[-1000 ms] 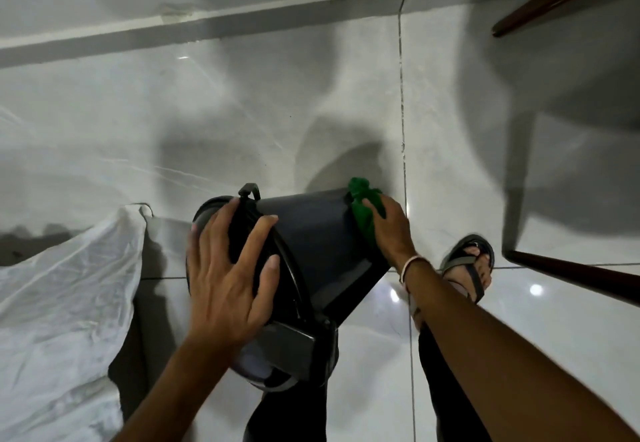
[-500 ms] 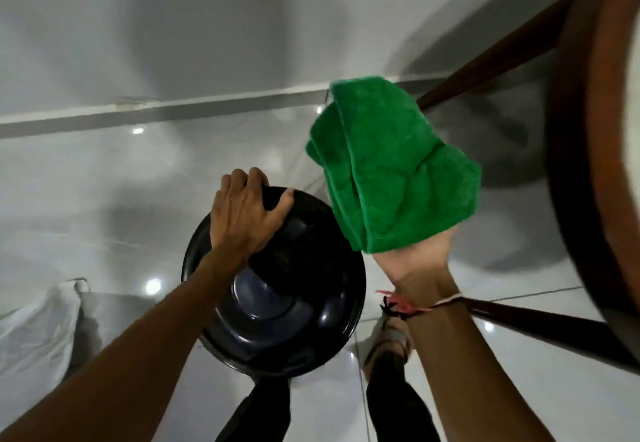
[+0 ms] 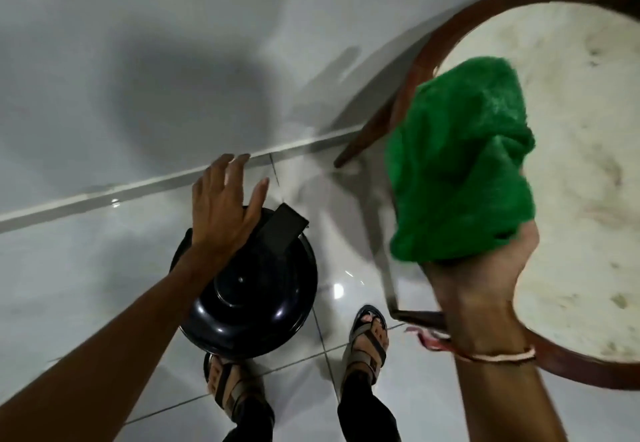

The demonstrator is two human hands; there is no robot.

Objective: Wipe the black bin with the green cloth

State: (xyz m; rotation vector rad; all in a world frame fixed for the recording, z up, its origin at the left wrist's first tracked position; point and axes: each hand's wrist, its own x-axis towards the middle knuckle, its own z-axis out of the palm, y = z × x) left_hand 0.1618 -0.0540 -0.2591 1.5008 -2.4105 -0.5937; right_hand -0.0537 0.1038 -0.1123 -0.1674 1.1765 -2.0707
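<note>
The black bin [image 3: 247,289] stands upright on the tiled floor [image 3: 86,268] just in front of the person's sandalled feet [image 3: 367,341], its domed lid facing up and a flat black flap at its far edge. The left hand [image 3: 225,206] is spread flat with fingers extended, released rather than gripping; it lies over the bin's far rim, though whether the palm presses on the lid or hovers just above it is hard to tell through the blur. That placement looks meant to steady the bin so it does not slide or tip on the glossy tiles. The right hand [image 3: 485,279] is raised well clear of the bin, clenched around the bunched green cloth [image 3: 460,171], which stands up from the fist in front of the round tabletop [image 3: 571,130] with its dark wooden rim. Held high and gathered like this, the cloth touches nothing, so no wiping is under way; the lifted position may serve to rebunch it or to set it down on the tabletop.
</note>
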